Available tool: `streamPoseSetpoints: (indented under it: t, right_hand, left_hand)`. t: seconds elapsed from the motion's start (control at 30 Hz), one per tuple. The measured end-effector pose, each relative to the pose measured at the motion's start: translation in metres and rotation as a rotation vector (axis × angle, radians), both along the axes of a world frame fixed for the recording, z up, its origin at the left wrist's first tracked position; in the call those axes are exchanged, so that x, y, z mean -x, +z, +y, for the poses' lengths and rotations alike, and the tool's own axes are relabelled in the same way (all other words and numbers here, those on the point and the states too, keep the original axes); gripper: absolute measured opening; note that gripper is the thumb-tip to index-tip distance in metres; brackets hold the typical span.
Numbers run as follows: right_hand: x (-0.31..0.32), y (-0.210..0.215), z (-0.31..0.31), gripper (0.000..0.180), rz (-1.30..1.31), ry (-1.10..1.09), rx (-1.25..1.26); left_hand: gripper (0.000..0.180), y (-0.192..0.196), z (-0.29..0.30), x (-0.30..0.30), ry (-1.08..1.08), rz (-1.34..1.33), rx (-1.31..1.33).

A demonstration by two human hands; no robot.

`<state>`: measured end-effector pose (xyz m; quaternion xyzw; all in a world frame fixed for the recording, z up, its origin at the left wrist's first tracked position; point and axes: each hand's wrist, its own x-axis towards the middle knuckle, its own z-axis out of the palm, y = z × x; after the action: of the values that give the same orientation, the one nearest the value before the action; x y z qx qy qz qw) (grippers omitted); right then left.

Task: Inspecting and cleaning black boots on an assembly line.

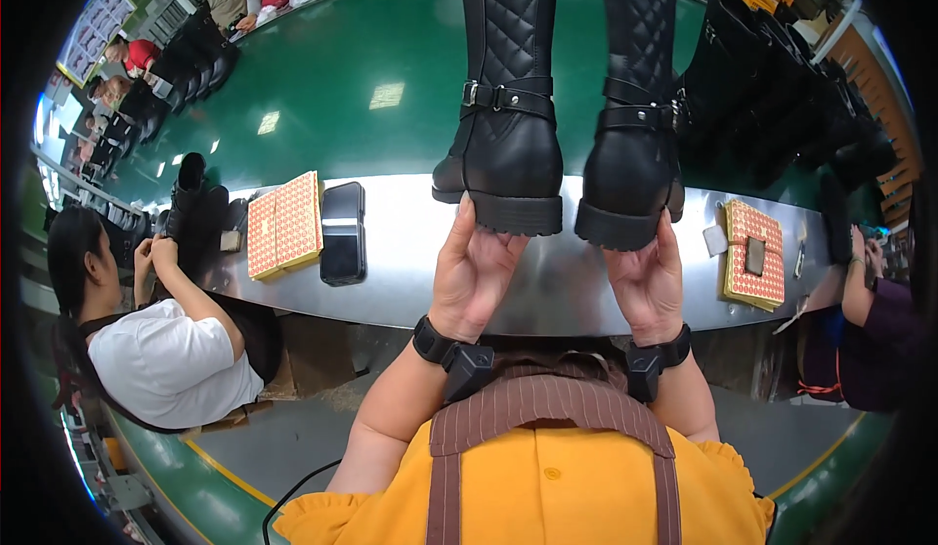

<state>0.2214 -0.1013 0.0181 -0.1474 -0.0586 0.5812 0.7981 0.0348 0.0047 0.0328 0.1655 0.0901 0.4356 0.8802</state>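
Observation:
Two tall black boots with quilted shafts and buckled ankle straps are held up side by side, heels toward me. My left hand (pixel 475 270) grips the left boot (pixel 508 145) under its heel, thumb up on the back of it. Under the right boot (pixel 628 164), my right hand (pixel 645 276) does the same, its thumb along the outer side of the heel. The fingers of both hands are partly hidden beneath the soles. Behind and below the boots lies the metal edge (pixel 410 242) of the work table.
On the metal strip lie a stack of red-dotted sheets (pixel 285 228), a black phone (pixel 343 232) and a second dotted stack (pixel 754 252) with a small brown block on top. Black boots (pixel 743 86) crowd the right of the green surface (pixel 342 125). Co-workers sit on both sides.

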Motion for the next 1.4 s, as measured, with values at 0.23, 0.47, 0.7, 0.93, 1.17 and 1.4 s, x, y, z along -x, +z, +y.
streamPoseSetpoints:
  t: [0.23, 0.47, 0.7, 0.93, 1.17, 1.4]
  right_hand:
    - [0.005, 0.003, -0.001, 0.041, -0.041, -0.010, 0.027]
    - [0.003, -0.005, -0.004, 0.048, -0.144, 0.061, 0.093]
    - [0.000, -0.009, -0.004, 0.053, -0.266, 0.146, 0.051]
    - [0.002, -0.017, -0.015, 0.072, -1.109, 0.064, 0.282]
    - [-0.021, -0.063, -0.030, 0.109, -1.753, -0.148, 0.379]
    - [-0.032, -0.081, -0.046, 0.129, -1.499, 0.061, 0.415]
  left_hand:
    - [0.044, -0.015, -0.005, -0.001, 0.005, -0.081, 0.043]
    - [0.044, -0.032, -0.004, 0.008, -0.133, -0.106, 0.128]
    - [0.055, -0.064, 0.009, 0.016, -0.288, -0.145, 0.016]
    - [0.075, -0.017, -0.002, 0.010, 0.110, 0.581, -0.611]
    - [0.042, -0.024, 0.029, 0.020, -0.034, 0.348, -0.628]
    - [0.050, -0.049, 0.001, 0.023, -0.241, 0.101, -0.101]
